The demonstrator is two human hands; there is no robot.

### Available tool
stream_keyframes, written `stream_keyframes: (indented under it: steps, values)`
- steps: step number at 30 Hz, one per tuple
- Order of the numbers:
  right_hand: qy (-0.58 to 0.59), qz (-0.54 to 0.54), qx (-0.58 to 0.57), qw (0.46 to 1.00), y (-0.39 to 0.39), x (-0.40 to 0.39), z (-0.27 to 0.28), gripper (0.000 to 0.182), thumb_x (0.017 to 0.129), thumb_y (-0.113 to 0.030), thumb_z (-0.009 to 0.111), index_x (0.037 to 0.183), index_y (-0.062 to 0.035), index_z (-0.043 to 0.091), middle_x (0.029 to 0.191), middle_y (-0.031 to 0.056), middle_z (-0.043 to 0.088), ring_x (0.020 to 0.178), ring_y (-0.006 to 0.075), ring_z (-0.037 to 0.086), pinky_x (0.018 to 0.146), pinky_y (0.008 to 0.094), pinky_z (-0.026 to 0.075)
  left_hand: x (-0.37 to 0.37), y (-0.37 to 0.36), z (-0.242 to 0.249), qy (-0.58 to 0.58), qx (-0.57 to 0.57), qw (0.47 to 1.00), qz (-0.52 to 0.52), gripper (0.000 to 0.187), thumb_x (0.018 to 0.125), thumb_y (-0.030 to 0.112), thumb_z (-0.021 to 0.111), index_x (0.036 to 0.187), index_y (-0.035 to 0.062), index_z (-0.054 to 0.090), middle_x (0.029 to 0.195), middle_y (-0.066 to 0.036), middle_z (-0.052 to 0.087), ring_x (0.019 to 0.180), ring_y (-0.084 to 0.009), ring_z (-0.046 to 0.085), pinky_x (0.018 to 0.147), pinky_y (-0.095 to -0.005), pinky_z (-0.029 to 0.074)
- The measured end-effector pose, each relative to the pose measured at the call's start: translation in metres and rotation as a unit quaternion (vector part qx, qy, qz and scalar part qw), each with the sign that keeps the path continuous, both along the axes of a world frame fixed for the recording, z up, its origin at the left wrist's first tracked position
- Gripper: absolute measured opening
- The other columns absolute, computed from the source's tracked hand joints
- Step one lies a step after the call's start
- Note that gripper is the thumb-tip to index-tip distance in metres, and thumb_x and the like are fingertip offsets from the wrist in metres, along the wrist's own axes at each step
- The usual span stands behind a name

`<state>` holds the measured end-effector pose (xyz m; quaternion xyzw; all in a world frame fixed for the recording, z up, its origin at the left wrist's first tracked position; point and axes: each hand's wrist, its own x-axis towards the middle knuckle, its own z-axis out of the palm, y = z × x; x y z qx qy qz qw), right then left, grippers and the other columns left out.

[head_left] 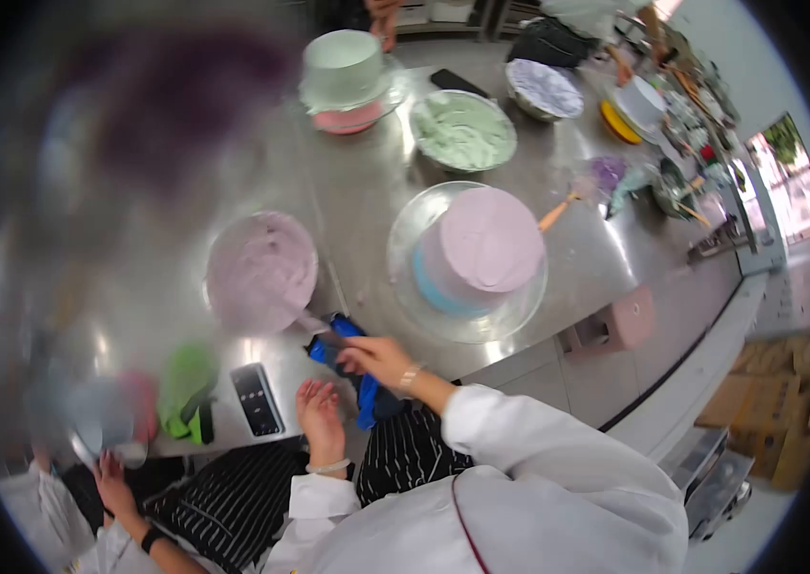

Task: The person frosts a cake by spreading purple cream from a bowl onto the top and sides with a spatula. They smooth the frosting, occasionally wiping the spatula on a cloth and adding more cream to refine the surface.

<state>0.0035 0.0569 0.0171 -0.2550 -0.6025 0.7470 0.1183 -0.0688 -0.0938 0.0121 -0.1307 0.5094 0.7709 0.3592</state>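
My right hand (381, 362) is closed around the dark handle of an icing spatula (330, 339), whose blade reaches to the near rim of a bowl of pale mauve cream (263, 273). My left hand (321, 413) is held palm up near the table edge, fingers apart and nothing in it. To the right of the bowl, a tall round cake (493, 239) stands on a clear turntable (405, 287). Mauve cream covers its top and upper side; blue shows around its lower side. Blue-and-black cloth (367, 397) lies at the table edge under my right hand.
A phone (258, 399) and a green cloth (187, 387) lie left of my hands. Farther back are a pale green cake (343, 65), a bowl of green cream (463, 131) and a bowl of lilac cream (546, 89). A co-worker's hand (114, 483) is at lower left.
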Motion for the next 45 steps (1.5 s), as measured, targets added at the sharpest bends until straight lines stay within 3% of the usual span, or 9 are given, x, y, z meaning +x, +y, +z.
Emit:
stream_keyframes:
  steps: [9, 12, 20, 22, 28, 33, 35, 38, 45]
  values:
    - [-0.145, 0.08, -0.061, 0.984, -0.003, 0.073, -0.049, 0.028, 0.087, -0.021, 0.042, 0.079, 0.0018, 0.056, 0.063, 0.0078, 0.06, 0.046, 0.0102, 0.052, 0.04, 0.0223, 0.04, 0.023, -0.001, -0.012, 0.065, -0.178, 0.968, -0.162, 0.045, 0.074, 0.004, 0.052, 0.116, 0.0035, 0.036, 0.104, -0.012, 0.044, 0.088, -0.0227, 0.047, 0.074, -0.0318, 0.038]
    - [-0.176, 0.08, -0.108, 0.975, -0.019, 0.109, -0.061, 0.03, 0.088, -0.023, 0.041, 0.077, 0.0014, 0.056, 0.06, 0.0074, 0.059, 0.044, 0.0098, 0.052, 0.038, 0.0224, 0.039, 0.054, 0.009, -0.022, 0.617, -0.355, 0.61, -0.348, 0.058, 0.069, 0.008, 0.06, 0.117, -0.0056, 0.032, 0.097, -0.021, 0.046, 0.087, -0.0394, 0.045, 0.077, -0.0392, 0.038]
    - [-0.265, 0.079, -0.071, 0.958, -0.018, 0.091, -0.048, 0.033, 0.087, -0.024, 0.041, 0.07, 0.0011, 0.054, 0.054, 0.0082, 0.058, 0.039, 0.0121, 0.051, 0.037, 0.0247, 0.04, 0.038, 0.058, -0.014, 0.58, -0.203, 0.736, -0.286, 0.025, 0.066, -0.001, 0.057, 0.089, 0.0001, 0.048, 0.088, -0.016, 0.048, 0.083, -0.0353, 0.047, 0.075, -0.0402, 0.037]
    - [-0.28, 0.081, -0.037, 0.956, -0.02, 0.1, -0.046, 0.033, 0.087, -0.024, 0.041, 0.069, 0.0014, 0.055, 0.053, 0.0084, 0.058, 0.04, 0.0135, 0.052, 0.038, 0.0261, 0.041, 0.029, 0.075, -0.035, 0.709, -0.15, 0.59, -0.356, 0.019, 0.066, 0.001, 0.059, 0.083, 0.0013, 0.051, 0.084, -0.014, 0.05, 0.081, -0.033, 0.045, 0.076, -0.0385, 0.036]
    - [-0.359, 0.18, 0.072, 0.913, 0.006, 0.237, 0.032, 0.022, 0.085, -0.021, 0.046, 0.086, -0.0048, 0.061, 0.057, 0.0046, 0.059, 0.048, 0.0167, 0.055, 0.051, 0.0299, 0.045, 0.008, 0.102, -0.011, 0.604, -0.287, 0.66, -0.342, 0.033, 0.072, 0.011, 0.059, 0.101, 0.0009, 0.048, 0.094, -0.014, 0.05, 0.088, -0.0289, 0.046, 0.078, -0.0359, 0.036]
    - [-0.079, 0.058, 0.148, 0.984, 0.037, 0.293, 0.114, 0.03, 0.082, -0.006, 0.048, 0.111, -0.0095, 0.054, 0.075, 0.0073, 0.053, 0.065, 0.0163, 0.05, 0.06, 0.0252, 0.041, 0.026, 0.14, 0.036, 0.588, -0.215, 0.716, -0.309, 0.048, 0.08, 0.02, 0.053, 0.119, -0.0016, 0.035, 0.111, -0.02, 0.043, 0.101, -0.0327, 0.043, 0.088, -0.0388, 0.032]
    - [-0.131, -0.158, 0.239, 0.949, 0.052, 0.281, 0.13, 0.032, 0.079, -0.005, 0.053, 0.11, -0.011, 0.055, 0.077, 0.0083, 0.05, 0.067, 0.0169, 0.047, 0.061, 0.0245, 0.039, 0.033, 0.159, 0.034, 0.206, -0.045, 0.952, -0.222, 0.047, 0.085, 0.024, 0.049, 0.122, 0.001, 0.031, 0.109, -0.014, 0.043, 0.101, -0.0248, 0.045, 0.086, -0.0347, 0.036]
    - [-0.203, -0.303, 0.425, 0.828, 0.077, 0.259, 0.125, 0.038, 0.073, 0.001, 0.056, 0.11, -0.0079, 0.055, 0.071, 0.0076, 0.048, 0.061, 0.0152, 0.045, 0.056, 0.0228, 0.038, 0.038, 0.172, 0.034, 0.151, 0.012, 0.964, -0.22, 0.053, 0.086, 0.025, 0.046, 0.127, 0.0013, 0.021, 0.111, -0.013, 0.041, 0.102, -0.0263, 0.045, 0.087, -0.0365, 0.036]
    - [-0.256, -0.322, 0.442, 0.797, 0.099, 0.234, 0.108, 0.037, 0.073, -0.006, 0.059, 0.108, -0.0168, 0.057, 0.068, 0.0049, 0.045, 0.06, 0.0172, 0.046, 0.055, 0.0274, 0.039, 0.057, 0.159, 0.034, 0.094, -0.015, 0.967, -0.238, 0.061, 0.083, 0.017, 0.05, 0.128, 0.0006, 0.014, 0.107, -0.014, 0.042, 0.1, -0.0269, 0.047, 0.082, -0.0395, 0.04]
